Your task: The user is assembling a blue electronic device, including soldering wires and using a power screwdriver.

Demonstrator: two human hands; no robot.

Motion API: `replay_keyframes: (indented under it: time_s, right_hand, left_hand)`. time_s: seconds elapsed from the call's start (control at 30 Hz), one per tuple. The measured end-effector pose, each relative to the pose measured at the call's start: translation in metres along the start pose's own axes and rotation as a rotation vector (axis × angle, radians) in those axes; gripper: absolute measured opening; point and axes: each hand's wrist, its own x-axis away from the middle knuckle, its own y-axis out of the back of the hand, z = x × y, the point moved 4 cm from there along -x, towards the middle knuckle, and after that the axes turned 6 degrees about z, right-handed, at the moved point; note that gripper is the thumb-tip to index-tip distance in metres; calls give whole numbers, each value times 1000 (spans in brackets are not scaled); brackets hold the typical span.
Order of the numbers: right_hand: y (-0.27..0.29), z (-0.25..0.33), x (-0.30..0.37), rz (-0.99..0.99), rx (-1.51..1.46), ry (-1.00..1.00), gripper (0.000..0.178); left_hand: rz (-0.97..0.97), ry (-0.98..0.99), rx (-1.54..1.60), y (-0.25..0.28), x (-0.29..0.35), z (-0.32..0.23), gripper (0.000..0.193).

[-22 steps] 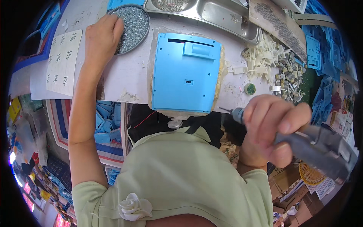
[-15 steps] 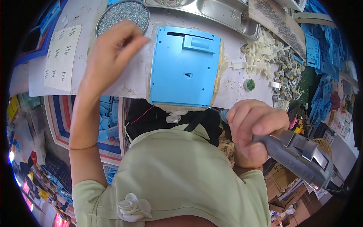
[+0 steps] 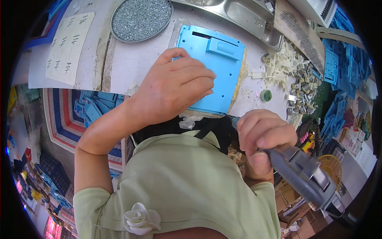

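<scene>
A light blue plastic housing panel (image 3: 220,65), with a slot and a raised block at its far end, lies on a padded rest at the table's near edge. My left hand (image 3: 171,85) is over the panel's left part, fingers curled together; whatever they hold is hidden. In my right hand (image 3: 264,131) is a grey corded electric screwdriver (image 3: 297,169), its body sloping down to the right. Its front end (image 3: 234,120) points at the panel's near right corner; whether the bit touches it I cannot tell.
Small screws fill a round metal dish (image 3: 141,20) at the far left, beside a sheet of paper (image 3: 71,47). A steel tray (image 3: 250,18) stands at the back. White plastic parts (image 3: 280,65) and small metal parts (image 3: 304,85) are heaped right, near a green-topped round piece (image 3: 266,95).
My left hand has moved from beside the screw dish rightward and nearer, onto the blue panel. The right hand keeps its hold on the screwdriver, almost in place. The view has shifted slightly.
</scene>
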Motion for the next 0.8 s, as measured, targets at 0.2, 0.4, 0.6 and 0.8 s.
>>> replay_keyframes:
  time_s: [0.2, 0.4, 0.6, 0.8]
  right_hand:
    - [-10, 0, -13, 104, 100, -49, 24]
    - [8, 4, -39, 124, -8, 112, 22]
    - [-7, -17, -44, 130, 128, 8, 20]
    - [23, -8, -58, 35, 65, 51, 25]
  left_hand:
    - [106, -9, 28, -12, 4, 7, 20]
    - [81, 5, 46, -14, 6, 10, 21]
    - [75, 27, 109, -17, 7, 14, 22]
    - [72, 41, 124, -17, 7, 13, 20]
